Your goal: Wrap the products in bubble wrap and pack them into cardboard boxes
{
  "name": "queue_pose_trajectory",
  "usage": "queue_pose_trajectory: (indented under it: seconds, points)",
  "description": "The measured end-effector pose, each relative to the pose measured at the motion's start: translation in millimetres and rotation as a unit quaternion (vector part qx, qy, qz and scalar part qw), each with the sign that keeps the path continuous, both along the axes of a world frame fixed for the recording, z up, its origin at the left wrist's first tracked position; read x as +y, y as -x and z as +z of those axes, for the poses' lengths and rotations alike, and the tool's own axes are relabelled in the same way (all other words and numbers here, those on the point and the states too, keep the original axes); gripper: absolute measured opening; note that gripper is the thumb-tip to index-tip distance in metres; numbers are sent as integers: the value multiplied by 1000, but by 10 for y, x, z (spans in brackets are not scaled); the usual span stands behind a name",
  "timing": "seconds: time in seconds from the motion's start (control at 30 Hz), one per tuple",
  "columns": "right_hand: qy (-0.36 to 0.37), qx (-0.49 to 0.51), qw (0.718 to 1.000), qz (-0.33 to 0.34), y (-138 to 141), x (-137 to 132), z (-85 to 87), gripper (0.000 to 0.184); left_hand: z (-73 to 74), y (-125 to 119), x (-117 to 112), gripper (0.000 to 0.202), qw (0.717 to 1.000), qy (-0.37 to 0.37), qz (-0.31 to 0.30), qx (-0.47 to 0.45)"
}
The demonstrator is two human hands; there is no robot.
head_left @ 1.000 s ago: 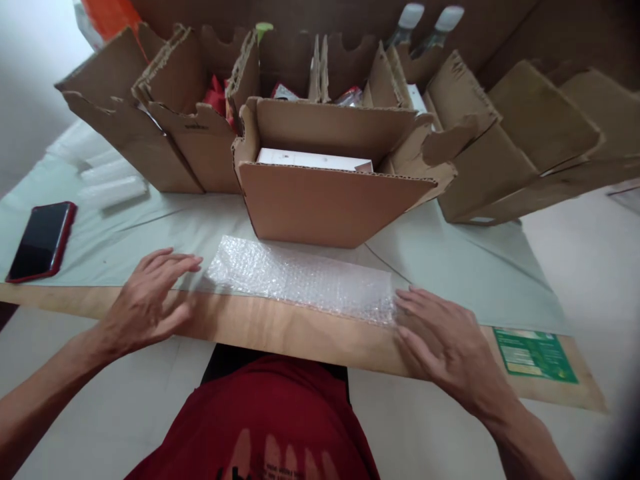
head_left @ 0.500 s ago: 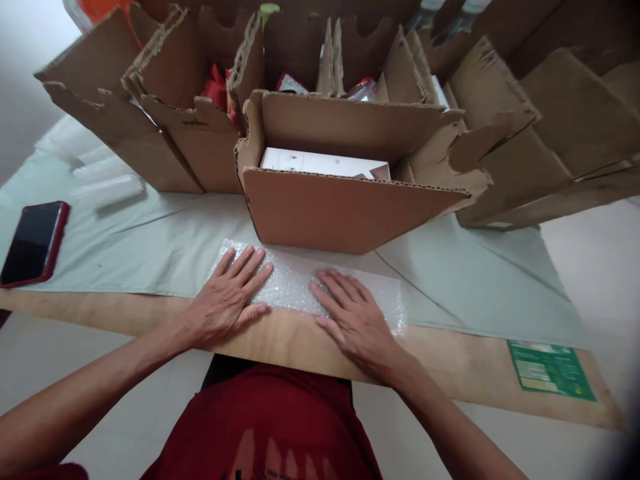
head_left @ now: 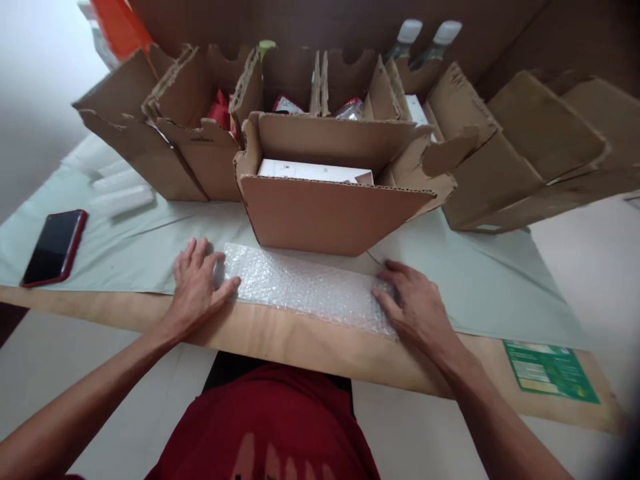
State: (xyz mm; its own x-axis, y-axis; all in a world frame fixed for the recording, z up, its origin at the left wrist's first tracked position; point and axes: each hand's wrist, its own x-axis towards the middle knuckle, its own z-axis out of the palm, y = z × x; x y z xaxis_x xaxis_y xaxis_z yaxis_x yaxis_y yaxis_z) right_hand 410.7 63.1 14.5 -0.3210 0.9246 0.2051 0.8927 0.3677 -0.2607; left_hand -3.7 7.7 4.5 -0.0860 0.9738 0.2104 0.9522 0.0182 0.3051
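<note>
A flat strip of clear bubble wrap (head_left: 305,287) lies along the front of the table, partly on the pale green cloth (head_left: 480,287) and partly over the bare wooden edge (head_left: 280,327). At its left end rests my left hand (head_left: 197,280), open, with thumb and fingers apart. My right hand (head_left: 417,300) is at the other end, fingers curved and spread from the thumb, touching the wrap's edge. Just behind the strip stands a cardboard box (head_left: 335,213) holding a white box (head_left: 315,171).
Behind is a row of open cardboard bins (head_left: 195,160) with packets inside. Rolled bubble wrap (head_left: 125,200) and a red-cased phone (head_left: 55,247) lie at left. A green printed card (head_left: 550,370) is at front right. Two white-capped bottles (head_left: 443,40) stand at the back.
My hands have slid apart, the left to the left end of the bubble wrap and the right to its right end. The view has tilted up slightly.
</note>
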Motion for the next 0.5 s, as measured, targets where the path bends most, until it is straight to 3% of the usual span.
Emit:
queue_pose_trajectory:
  seconds: [0.13,0.27,0.37,0.5]
  points:
    - [49,54,997,-5,55,-100,88,26,-9,-61,45,21,997,21,13,-71]
    - [102,129,986,-28,76,-454,306,22,160,-32,7,16,984,13,11,-177]
    - [168,214,962,32,306,-757,412,28,409,198,18,36,969,19,41,-242]
    - [252,256,918,166,928,-1019,362,45,647,461,357,74,981,-43,53,-183]
